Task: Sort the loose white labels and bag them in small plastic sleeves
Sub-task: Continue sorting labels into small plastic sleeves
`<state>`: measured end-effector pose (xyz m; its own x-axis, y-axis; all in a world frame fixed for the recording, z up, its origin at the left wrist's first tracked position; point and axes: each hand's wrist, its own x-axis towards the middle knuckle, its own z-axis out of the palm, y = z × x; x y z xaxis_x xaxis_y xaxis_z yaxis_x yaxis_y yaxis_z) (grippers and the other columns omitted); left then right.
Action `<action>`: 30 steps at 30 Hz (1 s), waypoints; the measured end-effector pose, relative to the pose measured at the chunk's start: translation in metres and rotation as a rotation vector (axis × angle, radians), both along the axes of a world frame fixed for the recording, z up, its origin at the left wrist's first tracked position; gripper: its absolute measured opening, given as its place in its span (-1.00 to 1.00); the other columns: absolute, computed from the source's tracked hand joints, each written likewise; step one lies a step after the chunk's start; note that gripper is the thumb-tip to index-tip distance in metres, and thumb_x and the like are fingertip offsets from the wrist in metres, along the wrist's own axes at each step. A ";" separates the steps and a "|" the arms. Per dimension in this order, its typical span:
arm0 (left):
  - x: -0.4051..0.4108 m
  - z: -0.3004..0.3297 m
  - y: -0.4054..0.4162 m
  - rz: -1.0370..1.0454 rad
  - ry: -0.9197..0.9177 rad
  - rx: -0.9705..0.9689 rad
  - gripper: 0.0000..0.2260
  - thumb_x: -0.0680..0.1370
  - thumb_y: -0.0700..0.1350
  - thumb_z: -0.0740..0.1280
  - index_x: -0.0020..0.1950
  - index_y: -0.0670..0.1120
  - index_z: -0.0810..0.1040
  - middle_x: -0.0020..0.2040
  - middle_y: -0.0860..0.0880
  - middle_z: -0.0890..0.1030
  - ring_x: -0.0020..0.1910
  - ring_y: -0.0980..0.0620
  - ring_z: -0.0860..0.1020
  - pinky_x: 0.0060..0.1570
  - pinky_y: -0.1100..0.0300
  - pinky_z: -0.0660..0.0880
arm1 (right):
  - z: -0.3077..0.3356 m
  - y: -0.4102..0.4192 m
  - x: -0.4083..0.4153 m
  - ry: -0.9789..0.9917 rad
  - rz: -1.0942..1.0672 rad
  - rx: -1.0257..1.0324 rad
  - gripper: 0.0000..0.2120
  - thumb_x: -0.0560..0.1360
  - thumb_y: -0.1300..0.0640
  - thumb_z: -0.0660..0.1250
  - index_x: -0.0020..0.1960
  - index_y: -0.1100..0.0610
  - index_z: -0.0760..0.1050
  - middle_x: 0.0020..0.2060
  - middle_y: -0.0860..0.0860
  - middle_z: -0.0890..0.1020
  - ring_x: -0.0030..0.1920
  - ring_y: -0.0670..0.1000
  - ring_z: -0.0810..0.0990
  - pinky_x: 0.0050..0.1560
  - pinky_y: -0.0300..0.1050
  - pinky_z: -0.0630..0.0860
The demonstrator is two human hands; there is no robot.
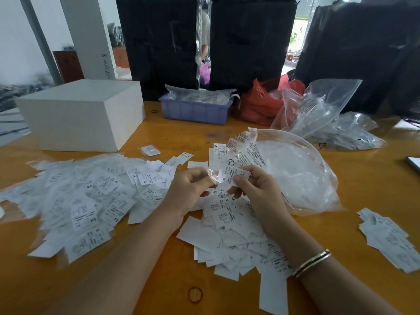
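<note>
My left hand (pixel 193 185) pinches a small clear plastic sleeve (pixel 213 175) above the table's middle. My right hand (pixel 254 187) pinches a white label (pixel 230 173) marked S, its end at the sleeve's mouth. Under both hands lies a heap of loose white labels (pixel 229 228). To the left spreads a wide pile of bagged labels (pixel 86 196) in clear sleeves, marked XS and S. A smaller stack of labels (pixel 386 237) lies at the right edge.
A large clear bag of sleeves (pixel 293 173) lies right of my hands. Behind stand a white box (pixel 84 114), a purple tray (pixel 195 110), a red bag (pixel 261 103) and more clear bags (pixel 322 105). A rubber band (pixel 195 294) lies on the orange table (pixel 172 264). Black wrapped bundles (pixel 159 42) line the back.
</note>
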<state>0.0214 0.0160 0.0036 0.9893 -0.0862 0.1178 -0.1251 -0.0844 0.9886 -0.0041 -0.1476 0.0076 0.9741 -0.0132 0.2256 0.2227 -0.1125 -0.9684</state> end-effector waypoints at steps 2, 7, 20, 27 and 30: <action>0.000 0.001 0.001 0.016 0.006 0.014 -0.90 0.49 -0.03 0.39 -0.18 0.00 0.68 -0.20 0.12 0.67 -0.08 0.11 0.63 -0.13 0.27 0.53 | 0.000 -0.001 0.001 -0.028 -0.034 0.061 -0.95 0.55 0.19 0.29 -0.01 0.11 0.53 -0.32 0.03 0.68 -0.33 -0.09 0.61 -0.28 -0.33 0.51; -0.003 0.005 0.002 -0.036 0.002 0.038 -0.80 0.53 0.04 0.32 -0.06 -0.01 0.70 -0.13 0.13 0.68 -0.12 0.20 0.61 -0.10 0.26 0.49 | 0.001 -0.004 0.000 -0.146 -0.068 0.213 -0.91 0.55 0.26 0.27 -0.08 0.13 0.53 -0.37 0.03 0.65 -0.34 -0.05 0.60 -0.28 -0.30 0.51; -0.007 0.008 0.004 -0.077 0.036 -0.081 -0.73 0.57 -0.20 0.26 -0.07 0.13 0.67 -0.11 0.01 0.71 -0.11 0.14 0.64 -0.12 0.23 0.46 | -0.001 -0.001 -0.001 -0.167 -0.044 0.031 -0.91 0.54 0.24 0.29 -0.11 0.10 0.53 -0.39 0.01 0.64 -0.36 -0.11 0.59 -0.29 -0.30 0.51; -0.008 0.010 0.001 -0.067 0.086 -0.129 -0.88 0.49 -0.01 0.36 -0.16 0.05 0.70 -0.10 0.06 0.70 -0.14 0.18 0.63 -0.12 0.20 0.44 | -0.002 -0.002 0.000 -0.162 -0.115 0.074 -0.92 0.56 0.22 0.28 -0.08 0.11 0.53 -0.38 0.01 0.64 -0.37 -0.11 0.58 -0.30 -0.32 0.49; -0.007 0.011 0.002 -0.027 0.090 -0.175 -0.74 0.33 0.07 0.40 -0.08 -0.04 0.68 -0.10 0.03 0.70 -0.18 0.19 0.63 -0.09 0.15 0.44 | -0.002 0.000 0.000 -0.150 -0.124 0.159 -0.92 0.56 0.20 0.27 -0.07 0.13 0.54 -0.38 0.02 0.65 -0.36 -0.08 0.58 -0.29 -0.32 0.51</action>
<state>0.0143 0.0180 0.0142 0.9941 -0.0993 0.0446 -0.0355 0.0919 0.9951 -0.0043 -0.1476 0.0059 0.9184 -0.1778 0.3533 0.3595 0.0028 -0.9331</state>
